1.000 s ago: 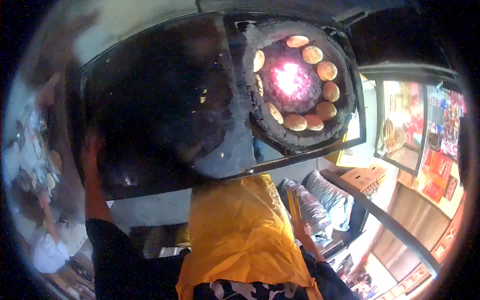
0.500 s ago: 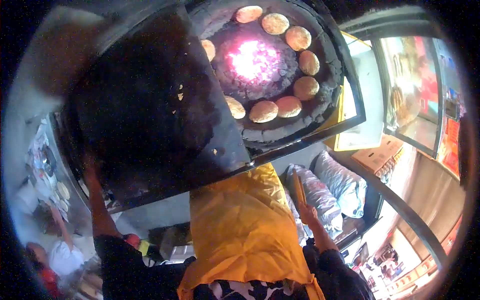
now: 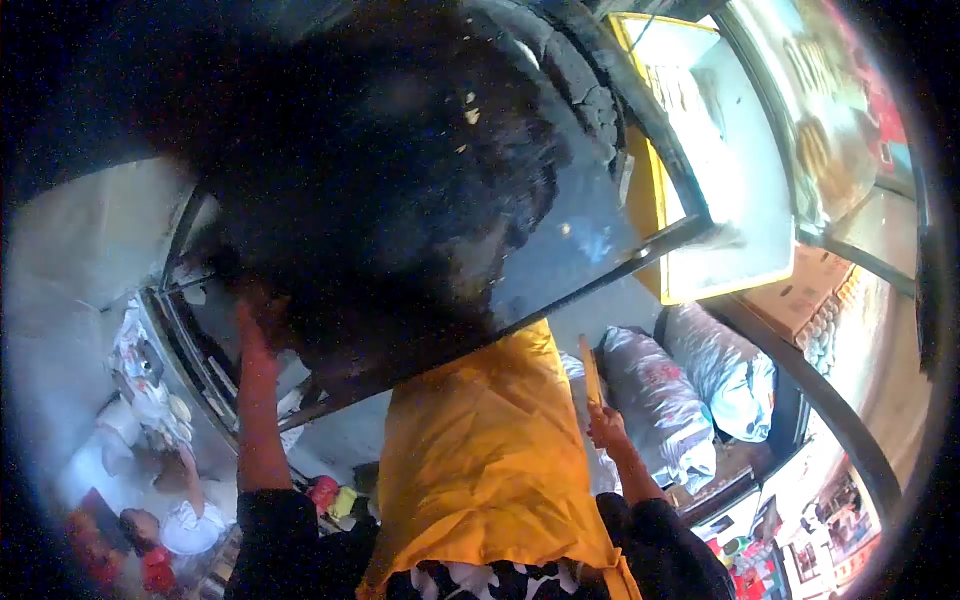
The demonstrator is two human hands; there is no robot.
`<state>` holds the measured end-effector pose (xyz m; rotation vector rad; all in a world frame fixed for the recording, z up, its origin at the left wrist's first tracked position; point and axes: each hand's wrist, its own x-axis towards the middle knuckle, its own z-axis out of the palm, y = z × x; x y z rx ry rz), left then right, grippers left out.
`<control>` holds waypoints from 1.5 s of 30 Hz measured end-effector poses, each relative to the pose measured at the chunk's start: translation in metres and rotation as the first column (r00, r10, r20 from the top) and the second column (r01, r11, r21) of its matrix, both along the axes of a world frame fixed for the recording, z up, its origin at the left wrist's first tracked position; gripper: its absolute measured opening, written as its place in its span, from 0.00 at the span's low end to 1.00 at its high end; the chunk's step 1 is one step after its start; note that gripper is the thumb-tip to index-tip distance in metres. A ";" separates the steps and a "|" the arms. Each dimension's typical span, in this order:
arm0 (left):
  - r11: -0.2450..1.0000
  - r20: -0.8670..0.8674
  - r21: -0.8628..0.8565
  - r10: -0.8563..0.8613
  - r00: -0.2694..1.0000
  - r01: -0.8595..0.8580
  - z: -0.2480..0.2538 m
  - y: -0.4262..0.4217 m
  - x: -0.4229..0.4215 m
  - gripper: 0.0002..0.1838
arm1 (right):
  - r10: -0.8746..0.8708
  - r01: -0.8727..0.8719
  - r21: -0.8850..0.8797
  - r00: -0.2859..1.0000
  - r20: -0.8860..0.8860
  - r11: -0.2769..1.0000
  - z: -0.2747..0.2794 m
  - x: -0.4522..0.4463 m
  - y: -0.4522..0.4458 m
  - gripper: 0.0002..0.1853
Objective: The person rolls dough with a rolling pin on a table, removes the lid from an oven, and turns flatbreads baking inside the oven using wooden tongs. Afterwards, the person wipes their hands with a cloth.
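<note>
A wide, dark metal cover [image 3: 560, 265] lies across the round oven, and a section of the oven's cracked grey clay rim [image 3: 590, 100] shows at the upper right. My left hand [image 3: 262, 308] is at the cover's near left side; deep shadow hides its fingers. A few pale crumbs [image 3: 471, 112] sit on the cover. Lower right, my right hand [image 3: 606, 428] is closed around a slim wooden stick [image 3: 590, 370], which points up and away from me. The breads and glowing coals are hidden under the cover.
A yellow-edged glass case [image 3: 735, 190] stands beyond the oven on the right. Stuffed plastic sacks [image 3: 655, 400] lie below it, near a cardboard box [image 3: 800, 290]. My orange apron [image 3: 485, 450] hangs against the oven's front. Another person [image 3: 190, 525] is at the lower left.
The cover has shifted right over the oven mouth, hiding the coals and breads. My left hand has moved right too. My view has turned slightly; the right hand still holds the stick.
</note>
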<state>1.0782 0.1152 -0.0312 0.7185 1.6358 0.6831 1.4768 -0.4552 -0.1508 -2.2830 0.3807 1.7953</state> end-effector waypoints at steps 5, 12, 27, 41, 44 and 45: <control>0.981 0.059 0.094 -0.173 0.983 0.167 0.020 -0.016 0.088 0.34 | -0.150 0.152 0.033 0.987 -0.054 0.988 0.025 0.005 0.007 0.31; 0.955 -0.348 0.020 -0.271 0.897 0.296 0.032 -0.009 0.040 0.31 | 0.136 -0.171 0.161 0.968 0.209 0.972 0.011 -0.014 0.025 0.33; 0.440 -0.299 0.287 -0.803 0.516 0.851 0.014 -0.210 -0.167 0.20 | -0.051 0.024 0.106 0.964 0.263 0.994 0.065 -0.342 -0.083 0.34; 0.876 -0.515 -0.286 -0.483 0.708 0.389 -0.229 -0.278 -0.409 0.22 | -0.401 0.300 0.453 0.905 0.143 0.839 0.170 -0.301 -0.029 0.26; 0.683 -0.324 -0.264 -0.728 0.604 0.681 -0.164 -0.271 -0.334 0.18 | -0.433 0.388 0.435 0.901 0.004 0.813 0.160 -0.309 -0.060 0.25; 0.595 -0.153 -0.316 -0.800 0.580 0.739 -0.109 -0.266 -0.288 0.17 | -0.408 0.365 0.441 0.913 0.003 0.820 0.164 -0.313 -0.071 0.25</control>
